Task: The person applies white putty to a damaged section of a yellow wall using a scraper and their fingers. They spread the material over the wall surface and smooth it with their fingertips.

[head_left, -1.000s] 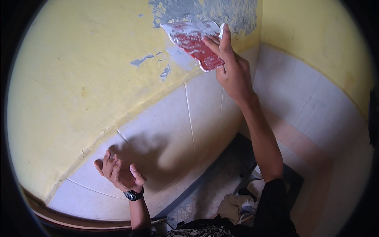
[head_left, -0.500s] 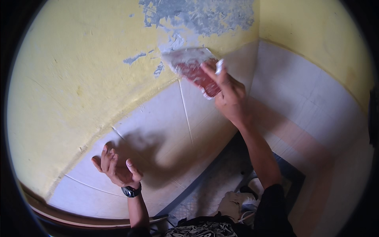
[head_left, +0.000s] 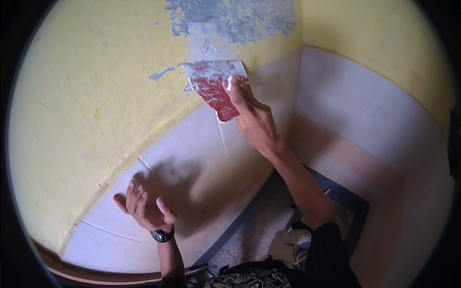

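Note:
My right hand [head_left: 255, 120] grips a red putty spreader [head_left: 217, 96], its thumb, tipped with white paste, laid along the tool's face. White paste smears the spreader's wide far edge, which lies against the yellow wall [head_left: 96, 81] just under a whitish filled strip [head_left: 207, 41]. Above that strip is a rough grey patch [head_left: 235, 19] where paint is gone. Lower left, my left hand [head_left: 146, 209] hovers in front of the white tiles with fingers apart and slightly curled, holding nothing. A dark watch [head_left: 162, 235] is on that wrist.
White tiles [head_left: 197, 144] cover the lower wall, with a ledge along their top. At right, a corner leads to another tiled wall [head_left: 345, 101] with a pinkish band. Dark skirting [head_left: 240, 221] borders the floor below, near my feet.
My right hand has moved the spreader left, and its face now shows more squarely. The fingers of my left hand stay nearly as they were.

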Tool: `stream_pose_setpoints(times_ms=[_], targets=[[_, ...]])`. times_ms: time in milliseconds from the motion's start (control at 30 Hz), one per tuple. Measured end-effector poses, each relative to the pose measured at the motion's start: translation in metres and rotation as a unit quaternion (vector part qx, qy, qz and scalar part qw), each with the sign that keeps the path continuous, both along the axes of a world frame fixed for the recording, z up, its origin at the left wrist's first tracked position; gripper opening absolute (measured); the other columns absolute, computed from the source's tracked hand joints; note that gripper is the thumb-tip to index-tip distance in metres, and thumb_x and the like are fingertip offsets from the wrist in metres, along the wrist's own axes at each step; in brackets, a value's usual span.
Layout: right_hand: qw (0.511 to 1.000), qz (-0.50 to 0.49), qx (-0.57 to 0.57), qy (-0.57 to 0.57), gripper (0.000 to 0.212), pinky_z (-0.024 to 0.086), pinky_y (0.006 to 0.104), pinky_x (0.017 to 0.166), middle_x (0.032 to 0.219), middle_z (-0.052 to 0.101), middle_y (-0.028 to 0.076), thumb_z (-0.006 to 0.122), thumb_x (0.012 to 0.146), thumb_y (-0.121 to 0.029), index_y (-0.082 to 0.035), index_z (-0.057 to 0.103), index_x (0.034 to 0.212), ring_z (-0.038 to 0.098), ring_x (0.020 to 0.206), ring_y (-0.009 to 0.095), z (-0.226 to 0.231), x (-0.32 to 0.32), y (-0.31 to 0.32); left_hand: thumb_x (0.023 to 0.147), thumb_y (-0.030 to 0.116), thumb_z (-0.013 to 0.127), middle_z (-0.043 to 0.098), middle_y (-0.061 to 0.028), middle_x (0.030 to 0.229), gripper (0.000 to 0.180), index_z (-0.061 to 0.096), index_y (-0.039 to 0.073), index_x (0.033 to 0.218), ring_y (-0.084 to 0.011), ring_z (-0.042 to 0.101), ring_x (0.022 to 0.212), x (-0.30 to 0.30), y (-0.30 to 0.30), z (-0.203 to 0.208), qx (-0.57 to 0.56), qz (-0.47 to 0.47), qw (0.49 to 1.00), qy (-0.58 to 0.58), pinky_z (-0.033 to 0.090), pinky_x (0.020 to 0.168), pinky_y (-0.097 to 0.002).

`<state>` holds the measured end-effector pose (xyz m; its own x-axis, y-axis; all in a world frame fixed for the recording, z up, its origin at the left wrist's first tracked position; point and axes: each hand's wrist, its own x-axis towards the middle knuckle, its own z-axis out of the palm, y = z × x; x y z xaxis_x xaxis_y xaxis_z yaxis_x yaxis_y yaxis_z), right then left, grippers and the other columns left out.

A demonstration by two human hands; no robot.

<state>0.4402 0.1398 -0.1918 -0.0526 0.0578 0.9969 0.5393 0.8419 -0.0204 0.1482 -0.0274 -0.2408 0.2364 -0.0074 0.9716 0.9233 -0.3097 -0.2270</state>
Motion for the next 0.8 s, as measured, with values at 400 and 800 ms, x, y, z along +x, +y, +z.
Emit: stream_pose_setpoints(times_ms=[400, 800], targets=[[0.973, -0.036, -0.166, 0.158, 0.097, 0.062, 0.0428, 0.073, 0.133, 0.058, 0.036, 0.055, 0.091, 0.008, -0.006, -0.010, 0.162, 0.072, 0.096, 0.044, 0.060, -0.059, -0.007, 0.093, 0.012, 0.059, 0.066, -0.0121, 0.118, 0.035, 0.057, 0.007, 0.127, -0.0378, 0.062, 0.126, 0.005, -0.001, 0.004, -0.016, -0.037, 0.999, -0.003, 0.011, 0.123, -0.0651], [0.964, 0.032, -0.217, 0.147, 0.100, 0.057, 0.0447, 0.056, 0.094, 0.068, 0.033, 0.053, 0.088, 0.009, -0.009, -0.012, 0.162, 0.069, 0.063, 0.039, 0.099, -0.095, -0.095, 0.090, 0.016, 0.061, 0.066, -0.0063, 0.111, 0.035, 0.061, 0.015, 0.125, -0.0348, 0.066, 0.120, 0.002, 0.005, 0.000, 0.006, -0.119, 0.992, -0.030, 0.009, 0.124, -0.0654]])
